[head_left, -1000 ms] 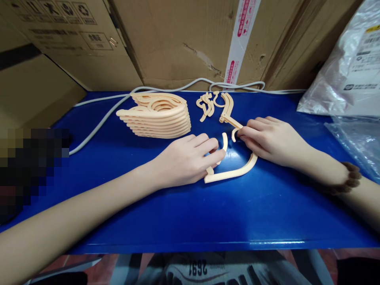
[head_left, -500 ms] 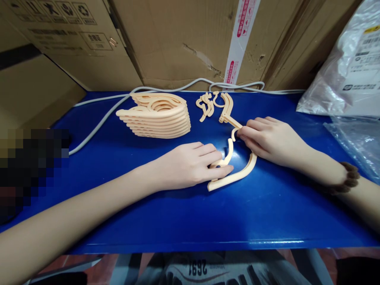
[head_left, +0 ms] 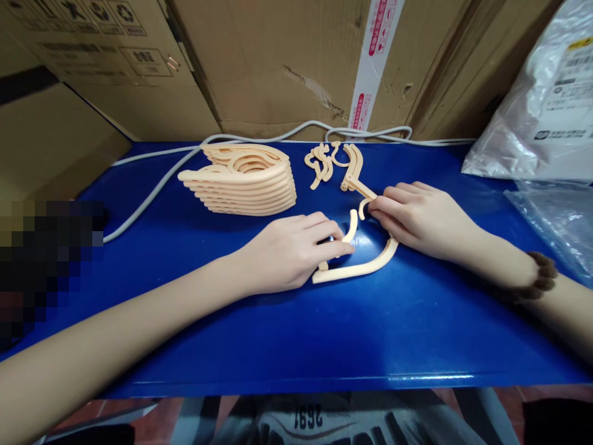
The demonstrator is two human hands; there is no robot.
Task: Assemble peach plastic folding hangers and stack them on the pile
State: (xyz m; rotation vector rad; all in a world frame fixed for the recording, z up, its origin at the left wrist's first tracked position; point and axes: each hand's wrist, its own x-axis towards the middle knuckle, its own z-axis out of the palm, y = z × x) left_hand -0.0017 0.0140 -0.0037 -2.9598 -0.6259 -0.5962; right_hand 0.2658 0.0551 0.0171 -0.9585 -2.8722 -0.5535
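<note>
On the blue table lies a cream plastic folding hanger point(head_left: 359, 270), its parts spread between my hands. My right hand point(head_left: 419, 216) is closed around its middle, and the fingers hide the joint there. A thin strut leads up from that hand to a curved arm point(head_left: 354, 165). My left hand point(head_left: 301, 250) pinches a curved cream hanger piece point(head_left: 353, 224) at the near-left end of the hanger. Most of that piece is behind the fingers, so I cannot tell whether it is joined to the hanger. A small hook point(head_left: 362, 209) sticks out beside my right fingertips.
A neat stack of cream hangers point(head_left: 241, 185) stands left of centre. Several small cream hooks point(head_left: 319, 164) lie behind my hands. A white cable point(head_left: 152, 201) runs along the back, before cardboard boxes point(head_left: 278, 62). Plastic bags point(head_left: 519, 136) lie at the right.
My left hand has shifted slightly left and away from me with the curved piece. The hanger's near end has swung left and back too. My right hand stays nearly in place.
</note>
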